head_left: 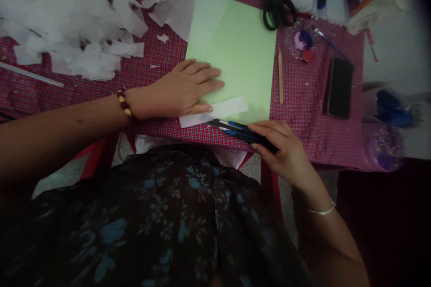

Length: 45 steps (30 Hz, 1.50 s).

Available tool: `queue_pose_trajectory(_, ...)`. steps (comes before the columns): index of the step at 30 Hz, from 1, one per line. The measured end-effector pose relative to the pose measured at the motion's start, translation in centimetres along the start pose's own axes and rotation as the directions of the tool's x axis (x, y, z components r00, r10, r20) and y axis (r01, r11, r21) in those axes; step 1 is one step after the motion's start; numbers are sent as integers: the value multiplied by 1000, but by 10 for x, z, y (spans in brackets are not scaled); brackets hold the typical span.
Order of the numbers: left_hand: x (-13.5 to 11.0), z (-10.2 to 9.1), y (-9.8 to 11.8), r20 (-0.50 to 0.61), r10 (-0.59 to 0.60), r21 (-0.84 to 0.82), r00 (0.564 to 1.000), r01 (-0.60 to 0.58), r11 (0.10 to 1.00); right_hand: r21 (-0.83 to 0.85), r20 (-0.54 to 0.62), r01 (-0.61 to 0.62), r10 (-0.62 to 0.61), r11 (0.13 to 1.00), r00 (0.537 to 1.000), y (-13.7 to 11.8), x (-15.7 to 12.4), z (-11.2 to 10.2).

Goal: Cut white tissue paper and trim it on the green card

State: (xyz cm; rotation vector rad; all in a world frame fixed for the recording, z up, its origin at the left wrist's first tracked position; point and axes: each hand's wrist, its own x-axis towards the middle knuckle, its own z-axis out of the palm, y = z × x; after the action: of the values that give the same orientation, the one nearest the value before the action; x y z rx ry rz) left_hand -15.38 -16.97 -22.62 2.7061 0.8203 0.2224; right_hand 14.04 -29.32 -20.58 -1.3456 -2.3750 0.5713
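Observation:
My left hand (188, 89) lies flat with its fingers stretched over a sheet of light green paper (242, 49). Its thumb touches a narrow white paper strip (230, 106), which lies slanted across the sheet's near edge. In my right hand (286, 148) is a slim black-and-blue tool (244, 131) with white bands. The tool's two long parts run toward the strip, and its dark tip meets or lies just under the strip's lower edge. I cannot make out its exact kind.
Torn white tissue paper (70, 18) is heaped at the left. Black-handled scissors (278, 6) overlap the sheet's far right corner. Right of the sheet lie a wooden stick (280, 76), a paintbrush (332, 45) and a dark rectangular block (339, 87). A checked cloth (161, 65) covers the table.

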Motion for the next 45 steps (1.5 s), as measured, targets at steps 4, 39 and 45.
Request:
queue_pose_trajectory(4,1,3,0,11,-9,21,1000,9,1000,-10,21,19,-18,1000,1000,0,8,-2)
queue_pose_trajectory(39,5,13,-6,-26,10,-34,1000,-11,999,7,21,19,-19,1000,1000,7,4,-5)
queue_pose_trajectory(45,4,11,-6,-61,18,-92,998,-24,995,-18,30,25,-25,1000,999,7,11,-6)
